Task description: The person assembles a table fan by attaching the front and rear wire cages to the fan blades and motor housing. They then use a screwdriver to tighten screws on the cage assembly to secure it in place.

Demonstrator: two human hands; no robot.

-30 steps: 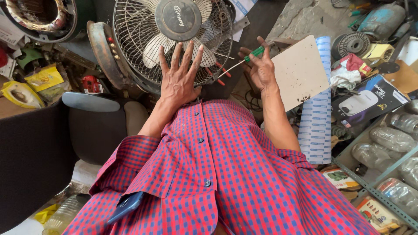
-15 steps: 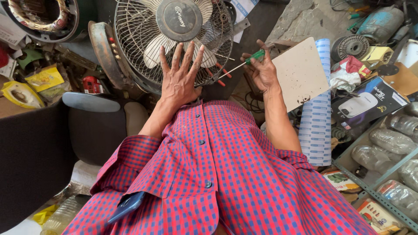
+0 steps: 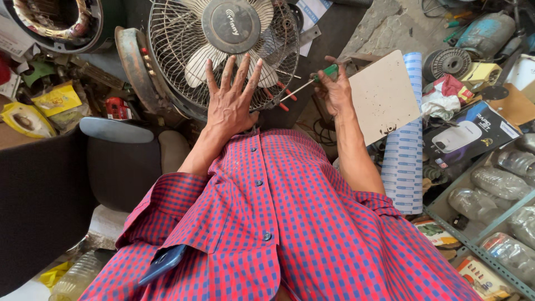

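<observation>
Screwdriver (image 3: pixel 312 81) at the fan grille (image 3: pixel 167 67), gripped.
We note the right hand (image 3: pixel 336 92) fisted round its green handle, shaft slanting down-left towards the grille; left hand (image 3: pixel 230 100) flat, fingers spread on wire.

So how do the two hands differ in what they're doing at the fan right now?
The left hand lies flat, fingers spread, on the fan's wire guard; the right hand is closed around a green-handled screwdriver. The left holds nothing; the right aims the screwdriver's tip at the guard's edge. Both reach forward to the fan.
</observation>
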